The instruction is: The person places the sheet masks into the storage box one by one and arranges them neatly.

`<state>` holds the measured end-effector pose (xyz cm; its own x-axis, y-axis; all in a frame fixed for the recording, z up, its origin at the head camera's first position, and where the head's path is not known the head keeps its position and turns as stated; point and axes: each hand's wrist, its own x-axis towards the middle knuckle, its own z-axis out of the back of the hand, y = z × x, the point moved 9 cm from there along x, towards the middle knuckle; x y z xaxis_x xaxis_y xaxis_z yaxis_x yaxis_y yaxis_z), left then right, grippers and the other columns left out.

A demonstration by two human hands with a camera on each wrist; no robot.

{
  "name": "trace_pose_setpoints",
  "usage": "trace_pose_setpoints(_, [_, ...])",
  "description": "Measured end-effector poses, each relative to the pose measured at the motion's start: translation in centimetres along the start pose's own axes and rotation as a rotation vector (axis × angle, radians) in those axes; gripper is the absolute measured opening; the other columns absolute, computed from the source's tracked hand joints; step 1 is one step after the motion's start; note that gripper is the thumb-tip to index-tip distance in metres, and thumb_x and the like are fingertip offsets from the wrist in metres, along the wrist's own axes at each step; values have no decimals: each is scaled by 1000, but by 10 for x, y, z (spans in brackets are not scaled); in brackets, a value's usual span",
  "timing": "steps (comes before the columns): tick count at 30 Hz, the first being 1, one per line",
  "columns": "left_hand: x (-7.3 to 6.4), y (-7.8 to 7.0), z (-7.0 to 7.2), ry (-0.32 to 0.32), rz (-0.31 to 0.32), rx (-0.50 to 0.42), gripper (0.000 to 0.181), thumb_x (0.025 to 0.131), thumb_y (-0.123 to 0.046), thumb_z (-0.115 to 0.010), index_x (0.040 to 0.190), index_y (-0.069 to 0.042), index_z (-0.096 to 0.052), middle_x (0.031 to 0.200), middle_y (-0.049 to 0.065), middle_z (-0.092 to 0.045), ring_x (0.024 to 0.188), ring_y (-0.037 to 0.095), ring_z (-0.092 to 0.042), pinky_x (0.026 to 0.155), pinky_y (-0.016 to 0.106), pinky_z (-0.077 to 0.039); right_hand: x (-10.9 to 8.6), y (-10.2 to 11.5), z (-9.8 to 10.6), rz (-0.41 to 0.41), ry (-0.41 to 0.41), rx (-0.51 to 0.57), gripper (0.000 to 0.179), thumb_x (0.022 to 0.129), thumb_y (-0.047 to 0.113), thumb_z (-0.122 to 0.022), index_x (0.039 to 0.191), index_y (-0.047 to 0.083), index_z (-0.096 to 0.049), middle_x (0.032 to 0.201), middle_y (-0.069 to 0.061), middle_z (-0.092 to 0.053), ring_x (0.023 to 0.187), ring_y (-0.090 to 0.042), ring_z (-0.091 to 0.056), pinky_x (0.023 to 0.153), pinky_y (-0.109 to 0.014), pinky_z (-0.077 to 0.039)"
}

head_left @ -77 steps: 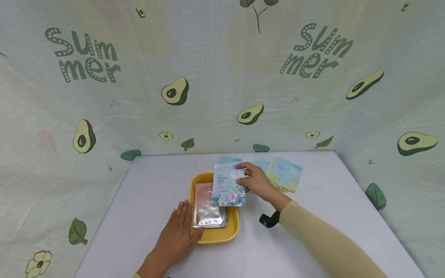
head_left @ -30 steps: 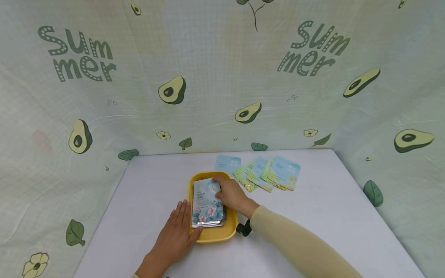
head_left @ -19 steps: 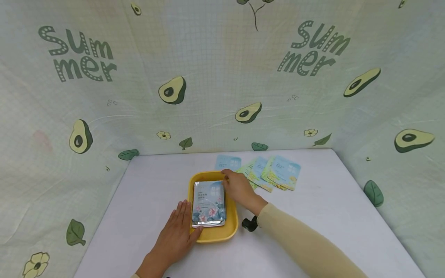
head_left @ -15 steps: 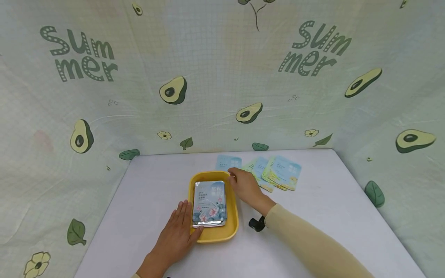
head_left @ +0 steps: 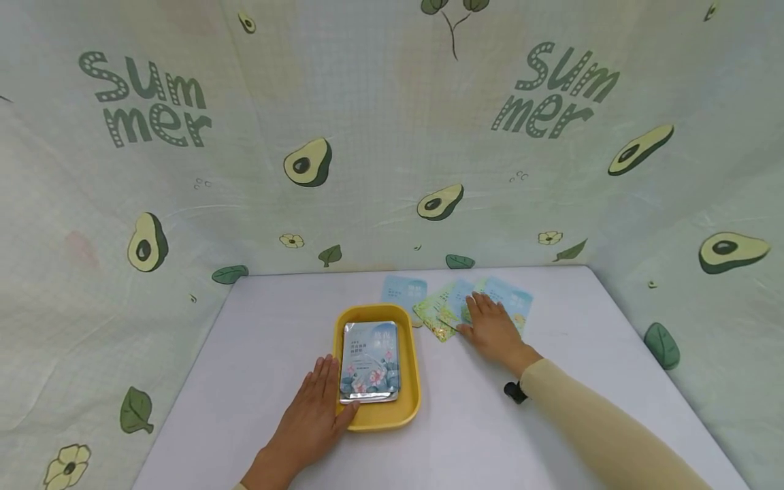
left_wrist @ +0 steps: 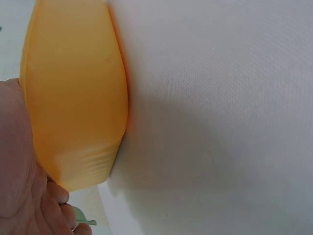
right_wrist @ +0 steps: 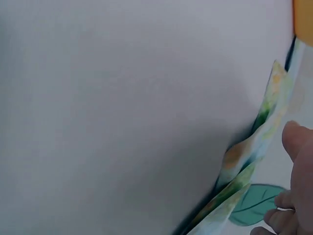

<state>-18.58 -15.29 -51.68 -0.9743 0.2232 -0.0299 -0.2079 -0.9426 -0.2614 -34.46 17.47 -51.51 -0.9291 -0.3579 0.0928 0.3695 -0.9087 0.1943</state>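
Note:
A yellow tray [head_left: 409,415] holds a blue foil sachet with pink flowers [head_left: 369,359], lying flat on at least one silver-edged sachet. My left hand [head_left: 309,414] rests along the tray's left rim, fingers straight and thumb at the near left corner. In the left wrist view the tray's outer wall [left_wrist: 78,93] shows beside that hand. Over a fan of blue and green sachets [head_left: 450,303] lies my right hand [head_left: 495,333], fingers extended and partly covering them. The right wrist view shows the sachets' edges [right_wrist: 239,156] near the thumb; whether the fingertips touch them I cannot tell.
A single light blue sachet [head_left: 404,290] lies behind the tray, with another edge peeking out beneath it. The white tabletop [head_left: 465,435] ends at a patterned cloth backdrop [head_left: 367,224]. A small black device [head_left: 515,393] sits at the right wrist.
My right hand laid the flowered blue sachet over the pink-and-silver one in the tray and let go. It then moved right, onto the fanned sachets. The left hand stayed put.

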Motion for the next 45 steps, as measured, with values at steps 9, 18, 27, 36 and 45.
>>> trace_pose_setpoints(9, [1, -1, 1, -3, 0, -12, 90, 107, -57, -51, 166, 3, -22, 174, 21, -23, 162, 38, -20, 129, 56, -27, -19, -32, -19, -29, 117, -3, 81, 109, 49, -54, 161, -9, -31, 168, -30, -29, 157, -50, -24, 123, -74, -20])
trace_pose_setpoints(18, [0, 0, -2, -5, -8, -2, 91, 107, -59, -49, 166, 4, -21, 174, 22, -23, 163, 38, -19, 129, 56, -27, -46, -20, -21, 66, 125, 35, 78, 109, 49, -54, 160, -7, -35, 168, -27, -33, 156, -49, -28, 123, -73, -25])
trace_pose_setpoints(27, [1, 1, -1, -15, -5, 18, 91, 107, -60, -49, 166, 3, -21, 174, 21, -23, 162, 37, -20, 129, 55, -27, -74, -6, -20, 153, 129, -8, 71, 109, 48, -54, 156, -4, -46, 165, -22, -42, 154, -45, -36, 123, -68, -29])
trace_pose_setpoints(36, [0, 1, 0, -19, -7, 9, 89, 107, -58, -48, 166, 3, -22, 173, 21, -24, 162, 37, -21, 129, 56, -28, -58, -25, 6, 160, 50, -30, 66, 106, 42, -62, 152, -5, -51, 153, -26, -53, 141, -48, -50, 113, -66, -43])
trace_pose_setpoints(45, [0, 0, 0, -24, -13, 8, 88, 108, -56, -49, 166, 4, -22, 173, 22, -25, 162, 37, -22, 129, 55, -27, -16, -93, 11, -48, 65, -128, 99, 91, 68, -71, 156, -2, -44, 138, -29, -54, 119, -45, -52, 99, -65, -48])
